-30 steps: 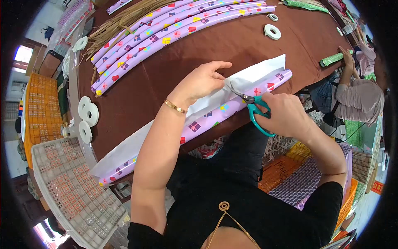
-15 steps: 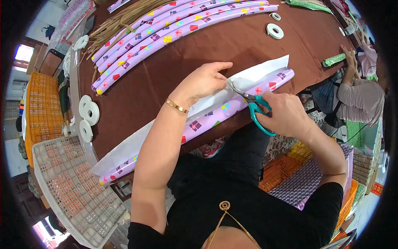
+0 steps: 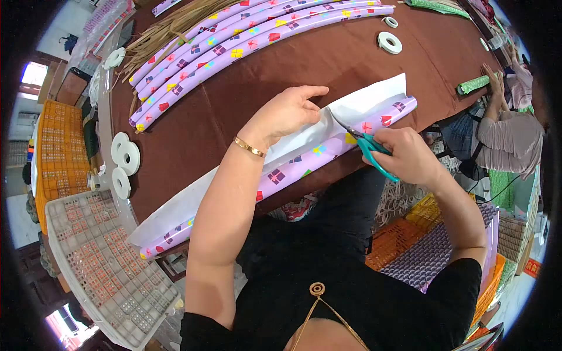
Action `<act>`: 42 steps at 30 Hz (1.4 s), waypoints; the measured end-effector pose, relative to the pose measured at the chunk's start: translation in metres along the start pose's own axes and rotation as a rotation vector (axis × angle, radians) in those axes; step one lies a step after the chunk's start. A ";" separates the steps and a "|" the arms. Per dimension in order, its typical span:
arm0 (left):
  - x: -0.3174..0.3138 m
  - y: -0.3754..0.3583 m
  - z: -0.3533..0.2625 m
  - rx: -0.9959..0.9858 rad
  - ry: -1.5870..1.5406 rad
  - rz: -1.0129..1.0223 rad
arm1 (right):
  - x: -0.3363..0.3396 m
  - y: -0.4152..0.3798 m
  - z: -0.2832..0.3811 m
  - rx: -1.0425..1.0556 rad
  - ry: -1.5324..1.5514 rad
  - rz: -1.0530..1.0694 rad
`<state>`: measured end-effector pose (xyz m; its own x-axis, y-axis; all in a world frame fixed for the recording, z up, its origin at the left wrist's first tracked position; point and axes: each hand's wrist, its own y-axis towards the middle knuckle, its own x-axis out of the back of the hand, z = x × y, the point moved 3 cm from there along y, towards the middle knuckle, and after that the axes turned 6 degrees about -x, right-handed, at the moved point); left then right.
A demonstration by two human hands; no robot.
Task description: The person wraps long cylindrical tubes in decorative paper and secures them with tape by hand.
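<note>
A purple patterned paper roll (image 3: 281, 176) lies along the near table edge, its white underside (image 3: 374, 96) turned up as a loose flap. My right hand (image 3: 407, 155) is closed round the teal handles of a pair of scissors (image 3: 369, 146). The dark blades point up and left across the white flap, slightly apart. Over the flap, just left of the blade tips, my left hand (image 3: 290, 114) rests with its index finger stretched out and the other fingers curled at the paper; whether it pinches the paper is hidden.
Several finished purple rolls (image 3: 216, 55) lie at the back beside dry brown strips (image 3: 170, 29). White tape rolls (image 3: 389, 42) sit at the back right, others (image 3: 121, 183) at the left edge. A white crate (image 3: 105, 263) stands lower left. A co-worker (image 3: 509, 137) is at the right.
The scissors and my right hand have shifted slightly right, and the scissors' handles have come closer together. My left hand has hardly moved.
</note>
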<state>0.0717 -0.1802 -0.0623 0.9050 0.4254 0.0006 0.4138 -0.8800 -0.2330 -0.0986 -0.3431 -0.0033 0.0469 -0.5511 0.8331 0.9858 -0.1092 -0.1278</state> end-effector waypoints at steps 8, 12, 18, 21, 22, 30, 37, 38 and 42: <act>-0.002 -0.001 -0.001 -0.044 0.023 -0.017 | 0.009 0.012 -0.026 -0.321 0.402 0.463; -0.005 0.008 0.003 -0.190 0.122 0.016 | 0.004 0.010 -0.039 -0.282 0.686 0.610; -0.004 0.013 0.007 -0.394 0.392 -0.158 | -0.018 0.009 -0.076 -0.282 0.925 0.677; -0.007 0.017 0.012 -0.363 0.323 -0.158 | -0.031 0.011 -0.069 -0.188 1.004 0.754; -0.008 0.017 0.012 -0.312 0.303 -0.160 | -0.029 0.012 -0.058 -0.122 0.957 0.753; -0.006 0.017 0.009 -0.305 0.272 -0.171 | -0.017 0.013 -0.040 -0.183 1.000 0.670; -0.004 0.006 -0.006 -0.386 0.344 -0.155 | 0.035 0.093 -0.044 0.012 -0.289 -0.147; -0.003 0.008 -0.001 -0.547 0.486 -0.222 | 0.039 0.098 -0.016 0.129 -0.285 -0.226; -0.006 -0.001 -0.005 -0.305 0.304 -0.154 | 0.031 0.144 -0.030 0.242 -0.537 -0.247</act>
<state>0.0665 -0.1831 -0.0573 0.7994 0.5153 0.3090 0.5151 -0.8525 0.0892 0.0404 -0.4005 -0.0118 -0.1733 -0.0350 0.9842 0.9836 0.0443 0.1748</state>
